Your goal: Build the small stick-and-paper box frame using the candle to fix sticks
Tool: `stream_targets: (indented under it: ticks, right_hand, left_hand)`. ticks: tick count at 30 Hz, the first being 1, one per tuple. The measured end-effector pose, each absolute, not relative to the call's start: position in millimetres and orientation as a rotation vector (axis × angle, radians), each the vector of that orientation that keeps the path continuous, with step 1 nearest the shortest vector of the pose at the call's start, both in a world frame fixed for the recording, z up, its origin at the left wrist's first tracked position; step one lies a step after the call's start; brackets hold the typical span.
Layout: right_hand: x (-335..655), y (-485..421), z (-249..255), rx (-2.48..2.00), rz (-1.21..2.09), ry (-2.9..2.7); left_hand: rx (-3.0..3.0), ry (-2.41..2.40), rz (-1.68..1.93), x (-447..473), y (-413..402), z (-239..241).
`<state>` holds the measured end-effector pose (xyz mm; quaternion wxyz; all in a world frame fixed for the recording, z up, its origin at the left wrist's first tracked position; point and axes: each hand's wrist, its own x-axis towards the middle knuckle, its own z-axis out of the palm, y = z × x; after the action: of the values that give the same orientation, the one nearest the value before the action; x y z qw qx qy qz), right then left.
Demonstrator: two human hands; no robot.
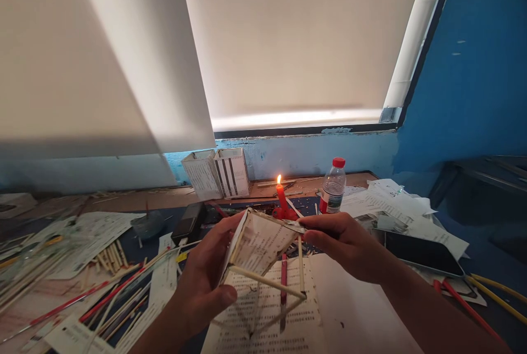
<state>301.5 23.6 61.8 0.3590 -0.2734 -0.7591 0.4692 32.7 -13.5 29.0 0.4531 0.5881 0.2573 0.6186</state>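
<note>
Both my hands hold up a small box-shaped frame of thin rolled paper sticks (267, 266), one face of it covered with printed paper. My left hand (206, 277) grips its left side, thumb on the lower stick and fingers behind. My right hand (343, 244) pinches the frame's top right corner. A red stick (284, 280) stands inside the frame. Behind the frame a lit red candle (282, 197) burns on the desk. Below lies an open printed sheet (288, 315).
A plastic water bottle (332, 186) with a red cap stands right of the candle. Two paper boxes (218, 173) sit by the window sill. A dark phone (420, 252) lies on loose papers at right. Several paper sticks (111, 299) and red sticks are scattered at left.
</note>
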Motion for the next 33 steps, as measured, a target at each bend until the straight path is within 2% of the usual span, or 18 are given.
stream_targets:
  ticks: [13,33]
  right_hand:
    - [301,25,59,-0.697,1.218,-1.920]
    - [304,27,60,-0.717,1.195,-1.924]
  left_hand:
    - [1.601,0.577,1.368,21,-7,24]
    - [1.633,0.658,1.347,22,-9,24]
